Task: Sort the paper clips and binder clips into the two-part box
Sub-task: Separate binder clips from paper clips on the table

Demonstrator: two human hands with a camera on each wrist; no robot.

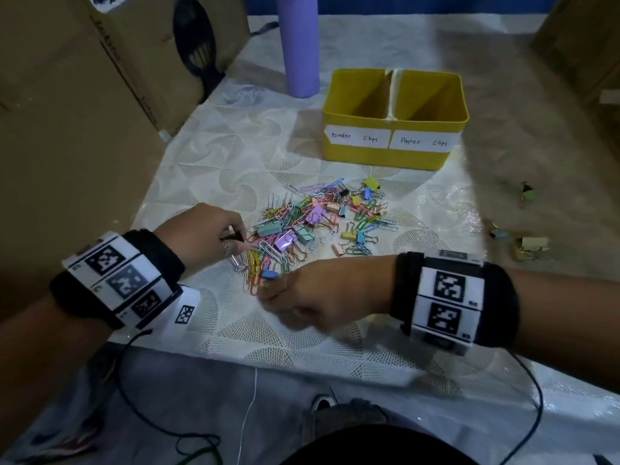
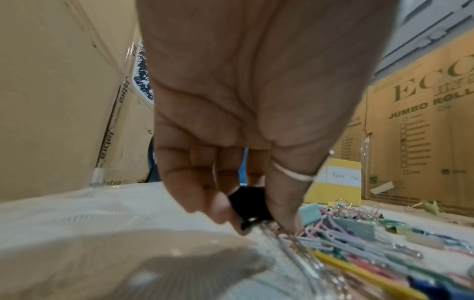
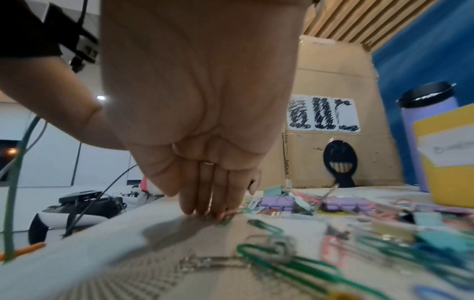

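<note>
A mixed pile of coloured paper clips and binder clips (image 1: 318, 219) lies on the patterned tablecloth. Behind it stands the yellow two-part box (image 1: 385, 159), labelled "Binder Clips" on the left and "Paper Clips" on the right; I see nothing inside either part. At the pile's left edge, my left hand (image 1: 240, 241) pinches a black binder clip (image 2: 250, 205) between thumb and fingers. My right hand (image 1: 268, 290) is at the near edge of the pile. Its straight fingers (image 3: 205, 203) press down on a pink paper clip (image 3: 231, 213) on the cloth.
A purple bottle (image 1: 298, 45) stands behind the box on the left. Cardboard boxes wall the left (image 1: 84, 95) and far right (image 1: 583, 38). A few stray binder clips (image 1: 526, 243) lie to the right. The table's near edge (image 1: 268, 360) runs below my wrists, with cables (image 1: 151, 421) under it.
</note>
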